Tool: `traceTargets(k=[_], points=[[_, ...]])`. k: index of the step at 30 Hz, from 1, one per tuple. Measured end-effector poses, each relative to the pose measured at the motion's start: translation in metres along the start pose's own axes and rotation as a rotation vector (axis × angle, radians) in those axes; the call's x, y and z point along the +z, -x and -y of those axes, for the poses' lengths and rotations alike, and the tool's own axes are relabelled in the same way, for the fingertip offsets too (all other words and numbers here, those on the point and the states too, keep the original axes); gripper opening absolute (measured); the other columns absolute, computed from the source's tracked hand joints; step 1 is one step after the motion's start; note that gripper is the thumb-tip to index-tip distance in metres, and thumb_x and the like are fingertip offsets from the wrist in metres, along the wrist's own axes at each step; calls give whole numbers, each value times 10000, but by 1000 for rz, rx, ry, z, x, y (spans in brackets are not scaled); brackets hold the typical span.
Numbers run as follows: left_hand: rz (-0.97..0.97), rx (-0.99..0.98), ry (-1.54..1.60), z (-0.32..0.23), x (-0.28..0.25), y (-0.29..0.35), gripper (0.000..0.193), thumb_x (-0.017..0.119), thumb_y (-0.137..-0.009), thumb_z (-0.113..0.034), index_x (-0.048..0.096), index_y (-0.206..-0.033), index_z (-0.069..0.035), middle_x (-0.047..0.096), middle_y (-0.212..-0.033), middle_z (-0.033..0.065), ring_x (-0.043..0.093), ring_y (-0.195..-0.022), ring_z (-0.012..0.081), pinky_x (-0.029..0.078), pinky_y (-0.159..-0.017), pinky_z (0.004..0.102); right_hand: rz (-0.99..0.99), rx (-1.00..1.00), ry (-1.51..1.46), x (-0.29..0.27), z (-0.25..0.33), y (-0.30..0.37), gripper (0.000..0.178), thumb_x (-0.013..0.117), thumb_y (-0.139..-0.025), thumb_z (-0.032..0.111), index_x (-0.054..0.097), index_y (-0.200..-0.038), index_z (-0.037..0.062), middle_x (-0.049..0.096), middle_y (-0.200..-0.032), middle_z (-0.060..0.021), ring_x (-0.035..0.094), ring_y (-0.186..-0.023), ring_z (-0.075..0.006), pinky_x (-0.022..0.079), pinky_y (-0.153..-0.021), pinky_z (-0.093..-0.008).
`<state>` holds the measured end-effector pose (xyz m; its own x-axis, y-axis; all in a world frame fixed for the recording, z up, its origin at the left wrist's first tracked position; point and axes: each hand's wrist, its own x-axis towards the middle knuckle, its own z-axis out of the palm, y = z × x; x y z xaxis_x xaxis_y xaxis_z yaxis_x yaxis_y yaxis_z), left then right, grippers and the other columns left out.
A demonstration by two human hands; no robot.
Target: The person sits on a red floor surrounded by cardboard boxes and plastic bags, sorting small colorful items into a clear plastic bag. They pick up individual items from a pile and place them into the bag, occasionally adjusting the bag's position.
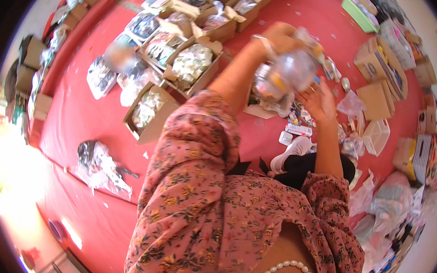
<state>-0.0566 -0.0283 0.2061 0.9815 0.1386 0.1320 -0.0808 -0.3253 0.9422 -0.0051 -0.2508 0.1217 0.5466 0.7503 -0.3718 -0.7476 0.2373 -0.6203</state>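
Observation:
My left hand [283, 38], with a white band at its wrist, grips the top of a clear plastic bag [295, 71]. The bag is blurred, and I cannot make out its contents. My right hand [318, 99] is open below the bag, palm up and fingers apart. Whether its fingertips touch the bag cannot be told; a small blue spot shows beside them. Beneath the bag is an open cardboard box [258, 110], partly hidden, with small loose items [299, 117] heaped at its right.
Open cardboard boxes of bagged goods [192, 64] stand in rows ahead on the red floor [250, 152]. A black and clear plastic bag [100, 164] lies at the left. At the right are boxes [379, 65], a white basket [376, 137] and plastic bags [392, 194]. A white shoe [289, 154] shows below my hands.

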Motion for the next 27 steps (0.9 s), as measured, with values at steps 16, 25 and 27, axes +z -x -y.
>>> traceTargets(k=[16,25,27], points=[[-159,-227,-861,67,-286,224,257,598,-747,-241,458,-689,-34,397,-576,5,402,-554,108,338,-510,274,-82,25,173,-3,-8,-5,164,538,-826,192,569,-897,48,611,-800,-50,572,-705,-138,461,-612,-271],[-53,-395,-1029,173,-276,384,217,586,-666,-181,517,-773,-5,552,-702,170,550,-677,330,434,-617,382,-174,80,294,-3,-27,-11,158,546,-823,198,571,-921,76,601,-805,-31,563,-704,-132,451,-624,-261],[-117,-442,-992,187,-255,394,211,585,-674,-177,532,-790,-8,570,-723,161,562,-699,323,443,-637,379,-194,92,330,-8,-30,-12,165,549,-818,204,570,-924,80,597,-804,-26,561,-708,-131,448,-621,-257]])
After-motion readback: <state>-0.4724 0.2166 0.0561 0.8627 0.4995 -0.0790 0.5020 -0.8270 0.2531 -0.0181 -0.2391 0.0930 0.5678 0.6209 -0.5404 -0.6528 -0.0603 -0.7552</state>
